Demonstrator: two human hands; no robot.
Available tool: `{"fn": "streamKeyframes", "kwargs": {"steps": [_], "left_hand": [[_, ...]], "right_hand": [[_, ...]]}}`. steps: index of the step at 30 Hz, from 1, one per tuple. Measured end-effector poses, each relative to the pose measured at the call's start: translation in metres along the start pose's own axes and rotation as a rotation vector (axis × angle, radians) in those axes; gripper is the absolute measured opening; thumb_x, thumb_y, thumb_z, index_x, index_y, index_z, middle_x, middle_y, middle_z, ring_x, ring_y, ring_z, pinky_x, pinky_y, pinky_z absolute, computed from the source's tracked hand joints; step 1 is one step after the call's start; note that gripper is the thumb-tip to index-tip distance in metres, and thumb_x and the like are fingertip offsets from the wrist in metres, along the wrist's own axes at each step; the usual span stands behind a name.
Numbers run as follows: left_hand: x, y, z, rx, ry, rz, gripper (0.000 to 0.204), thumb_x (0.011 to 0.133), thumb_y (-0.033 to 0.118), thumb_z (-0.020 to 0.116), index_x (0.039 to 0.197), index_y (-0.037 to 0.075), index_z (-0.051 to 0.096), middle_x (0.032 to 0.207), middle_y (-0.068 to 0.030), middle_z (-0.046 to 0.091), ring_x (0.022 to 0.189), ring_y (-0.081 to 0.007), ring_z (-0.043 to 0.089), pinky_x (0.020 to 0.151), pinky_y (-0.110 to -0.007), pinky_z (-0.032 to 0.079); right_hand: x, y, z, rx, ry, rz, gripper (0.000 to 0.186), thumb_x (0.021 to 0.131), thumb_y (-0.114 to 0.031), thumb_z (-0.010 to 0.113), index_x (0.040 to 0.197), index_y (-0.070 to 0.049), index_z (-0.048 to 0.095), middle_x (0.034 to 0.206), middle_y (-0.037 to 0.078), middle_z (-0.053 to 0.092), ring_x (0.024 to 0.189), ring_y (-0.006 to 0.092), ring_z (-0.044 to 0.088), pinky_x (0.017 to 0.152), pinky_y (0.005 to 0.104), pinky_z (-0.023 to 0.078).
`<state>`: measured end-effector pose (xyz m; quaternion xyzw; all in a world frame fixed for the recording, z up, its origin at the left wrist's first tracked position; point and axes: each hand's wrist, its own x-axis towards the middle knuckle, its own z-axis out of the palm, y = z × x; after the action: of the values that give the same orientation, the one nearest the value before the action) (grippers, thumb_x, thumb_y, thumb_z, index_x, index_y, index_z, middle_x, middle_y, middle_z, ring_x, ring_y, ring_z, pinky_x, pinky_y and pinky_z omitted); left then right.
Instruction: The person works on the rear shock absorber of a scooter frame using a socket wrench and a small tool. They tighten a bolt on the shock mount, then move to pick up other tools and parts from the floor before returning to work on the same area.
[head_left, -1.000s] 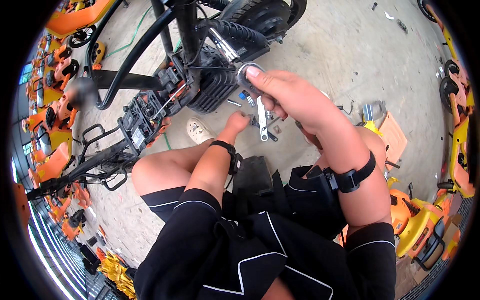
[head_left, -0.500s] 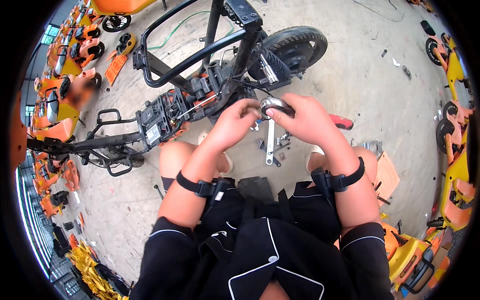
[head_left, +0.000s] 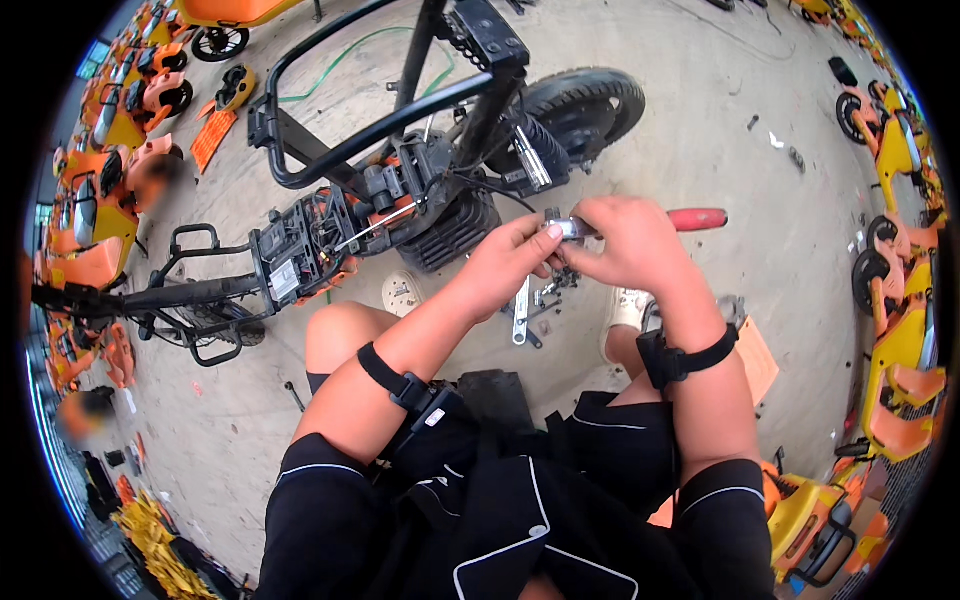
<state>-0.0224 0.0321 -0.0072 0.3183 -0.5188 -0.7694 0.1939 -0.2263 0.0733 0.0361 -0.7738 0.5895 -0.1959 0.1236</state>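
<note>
Fingers, two hands — one tool

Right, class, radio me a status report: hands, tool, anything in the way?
Right hand gripping red-handled tool. Left hand pinching its metal end. Wrench on floor below, apart from both hands; no obstruction seen.

This seems to be a repair workshop for scooters, in a big hall with a bare concrete floor. A black scooter frame stands stripped, its wiring and inner parts uncovered. On the floor there lie a silver spanner and small metal parts, and a red-handled tool is at the person's right hand. Orange and yellow scooters are lined up on both sides, and yellow pieces are heaped at lower left.
</note>
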Motion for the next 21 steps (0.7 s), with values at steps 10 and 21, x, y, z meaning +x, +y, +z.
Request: {"fn": "streamKeyframes", "kwargs": {"steps": [10,21], "left_hand": [[-0.003,0.009,-0.008,-0.005,0.027,0.055,0.046,0.103,0.033,0.056,0.134,-0.001,0.057,0.106,-0.0055,0.067,0.098,-0.0138,0.063,0.082,-0.029,0.05],[0.003,0.005,-0.012,0.091,0.016,0.047,0.044,0.104,0.03,0.056,0.135,-0.001,0.054,0.111,-0.0057,0.066,0.102,-0.0144,0.062,0.085,-0.03,0.049]], "right_hand": [[0.008,0.003,0.013,0.112,0.162,-0.056,0.031,0.074,-0.035,0.077,0.075,-0.007,0.063,0.072,0.008,0.066,0.068,0.0311,0.066,0.057,0.0422,0.05],[0.019,0.014,0.01,0.081,0.107,-0.083,0.029,0.075,-0.034,0.075,0.074,-0.008,0.061,0.071,0.01,0.066,0.068,0.0323,0.066,0.057,0.0432,0.05]]}}
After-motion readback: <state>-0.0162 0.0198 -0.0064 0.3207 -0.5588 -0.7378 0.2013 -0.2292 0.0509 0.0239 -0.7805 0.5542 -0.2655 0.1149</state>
